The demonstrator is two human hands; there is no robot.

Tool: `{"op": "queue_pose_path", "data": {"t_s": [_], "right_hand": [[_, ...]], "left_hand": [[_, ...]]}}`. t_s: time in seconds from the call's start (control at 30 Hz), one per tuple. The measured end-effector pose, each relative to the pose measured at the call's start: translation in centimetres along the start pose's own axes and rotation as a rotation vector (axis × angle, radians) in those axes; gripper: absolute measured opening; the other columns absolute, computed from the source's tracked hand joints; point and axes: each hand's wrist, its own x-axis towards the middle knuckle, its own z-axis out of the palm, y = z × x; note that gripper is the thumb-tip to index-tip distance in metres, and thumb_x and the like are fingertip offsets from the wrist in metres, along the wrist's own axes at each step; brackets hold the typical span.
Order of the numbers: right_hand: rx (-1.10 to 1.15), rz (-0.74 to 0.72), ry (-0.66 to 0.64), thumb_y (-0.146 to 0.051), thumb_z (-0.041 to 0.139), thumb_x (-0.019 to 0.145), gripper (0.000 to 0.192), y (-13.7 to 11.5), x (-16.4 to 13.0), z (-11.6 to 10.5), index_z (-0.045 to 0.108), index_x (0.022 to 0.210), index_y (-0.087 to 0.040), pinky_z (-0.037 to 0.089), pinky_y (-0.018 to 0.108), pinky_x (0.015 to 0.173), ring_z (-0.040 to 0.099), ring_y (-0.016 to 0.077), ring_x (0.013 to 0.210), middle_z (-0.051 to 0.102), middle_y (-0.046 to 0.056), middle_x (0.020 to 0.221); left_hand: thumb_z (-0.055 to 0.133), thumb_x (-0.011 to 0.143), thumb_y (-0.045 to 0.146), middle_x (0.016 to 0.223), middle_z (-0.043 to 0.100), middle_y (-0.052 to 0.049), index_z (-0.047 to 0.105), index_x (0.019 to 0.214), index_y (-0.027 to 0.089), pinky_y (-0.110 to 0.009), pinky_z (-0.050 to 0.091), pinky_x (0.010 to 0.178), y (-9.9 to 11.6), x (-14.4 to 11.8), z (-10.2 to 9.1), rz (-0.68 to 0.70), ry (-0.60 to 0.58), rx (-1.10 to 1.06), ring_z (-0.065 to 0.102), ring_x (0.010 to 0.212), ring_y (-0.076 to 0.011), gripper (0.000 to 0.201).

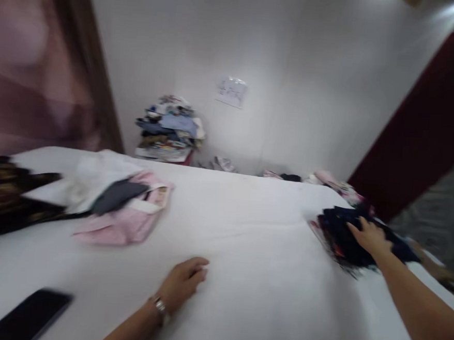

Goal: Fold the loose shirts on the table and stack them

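Note:
My left hand [183,285], with a metal watch or bracelet at the wrist, is low over the white tabletop [237,243]. Its fingers are loosely bent with a gap at the thumb, and nothing shows in them. On the right, my right hand [370,238] lies with spread fingers on top of a stack of dark navy folded clothes [341,227]. Some reddish fabric edges stick out beneath that stack. To the left of centre is a pink garment [130,223] with a white band, partly under a dark grey cloth [119,196]. The picture is blurred.
A black phone [28,315] lies at the front left. White cloth [94,179] and dark patterned cloth [3,190] cover the left side. Behind the table, piled clothes [171,127] stand against the wall beneath a paper sign [231,91]. More clothes [333,183] lie beyond the far-right edge.

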Motion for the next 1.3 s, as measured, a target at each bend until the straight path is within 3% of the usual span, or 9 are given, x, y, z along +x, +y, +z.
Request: {"op": "queue_pose_path", "data": {"t_s": [0.07,0.17,0.3,0.43,0.57,0.93,1.07,1.2,1.3], "right_hand": [[-0.005,-0.245,0.091,-0.048,0.044,0.084,0.051,-1.0,-1.5,2.1,0.060,0.122,-0.018,0.021,0.060,0.103,0.027,0.0366,0.136,0.045,0.026,0.136],[0.259,-0.596,-0.159,-0.051,0.046,0.078,0.046,-5.0,-7.2,6.3,0.066,0.110,-0.025,0.037,0.048,0.103,0.043,0.0312,0.128,0.058,0.019,0.125],[0.422,-0.763,-0.529,-0.050,0.050,0.078,0.048,-12.9,-18.4,8.8,0.064,0.118,-0.027,0.040,0.045,0.105,0.047,0.0295,0.126,0.057,0.007,0.130],[0.458,-0.899,-0.677,-0.049,0.045,0.082,0.049,-19.1,-25.3,8.5,0.062,0.123,-0.026,0.037,0.045,0.108,0.044,0.0266,0.129,0.053,0.005,0.135],[0.368,-0.950,-0.665,-0.050,0.045,0.083,0.051,-21.0,-27.1,9.3,0.060,0.125,-0.025,0.033,0.048,0.110,0.041,0.0282,0.131,0.047,0.006,0.139],[0.338,-1.001,-0.553,-0.053,0.045,0.084,0.051,-19.4,-26.9,11.6,0.061,0.124,-0.025,0.034,0.050,0.109,0.040,0.0292,0.132,0.046,0.004,0.141],[0.405,-0.968,-0.553,-0.054,0.049,0.082,0.049,-19.2,-26.5,12.1,0.065,0.117,-0.025,0.038,0.047,0.107,0.044,0.0295,0.128,0.050,0.003,0.137],[0.451,-0.953,-0.548,-0.053,0.051,0.080,0.046,-18.9,-26.3,12.8,0.067,0.115,-0.027,0.040,0.047,0.106,0.045,0.0305,0.127,0.052,0.002,0.135],[0.498,-0.920,-0.565,-0.052,0.053,0.078,0.043,-18.5,-26.3,13.7,0.065,0.115,-0.035,0.036,0.048,0.108,0.043,0.0303,0.128,0.052,-0.002,0.135]], "left_hand": [[0.057,0.069,0.050,0.065,0.057,0.004,0.063,0.098,0.017,-0.022,0.037,0.045,0.0,-0.1,0.2,0.009,0.009,0.003,0.044,0.045,-0.0076,0.045],[0.055,0.074,0.039,0.068,0.059,0.002,0.062,0.100,0.016,-0.020,0.036,0.043,-0.3,-0.1,0.4,0.022,0.017,0.012,0.045,0.045,-0.0066,0.036],[0.054,0.076,0.031,0.068,0.060,0.002,0.063,0.102,0.015,-0.019,0.036,0.041,-0.8,-0.1,0.8,0.037,0.031,0.015,0.046,0.043,-0.0052,0.031],[0.058,0.077,0.031,0.066,0.061,0.002,0.063,0.101,0.015,-0.017,0.038,0.040,-0.9,-0.1,1.1,0.020,0.045,-0.062,0.045,0.041,-0.0039,0.030],[0.064,0.075,0.033,0.065,0.062,0.001,0.065,0.098,0.015,-0.018,0.040,0.040,-0.7,-0.1,0.9,0.032,0.029,-0.166,0.046,0.041,-0.0043,0.029],[0.058,0.079,0.021,0.071,0.067,-0.002,0.065,0.095,0.015,-0.018,0.045,0.042,0.7,0.1,0.6,-0.069,-0.025,-0.263,0.050,0.041,-0.0046,0.019],[0.055,0.081,0.022,0.081,0.071,-0.001,0.066,0.094,0.016,-0.021,0.052,0.051,5.3,0.4,-4.3,-0.015,0.181,-0.120,0.058,0.049,-0.0062,0.018],[0.056,0.082,0.028,0.099,0.070,-0.004,0.067,0.095,0.019,-0.027,0.054,0.072,8.7,0.4,-14.8,0.009,0.525,0.014,0.067,0.078,-0.0146,0.019],[0.060,0.080,0.030,0.126,0.057,-0.010,0.061,0.108,0.019,-0.033,0.044,0.095,8.5,-1.1,-23.3,-0.044,0.878,0.097,0.055,0.116,-0.0238,0.030]]}}
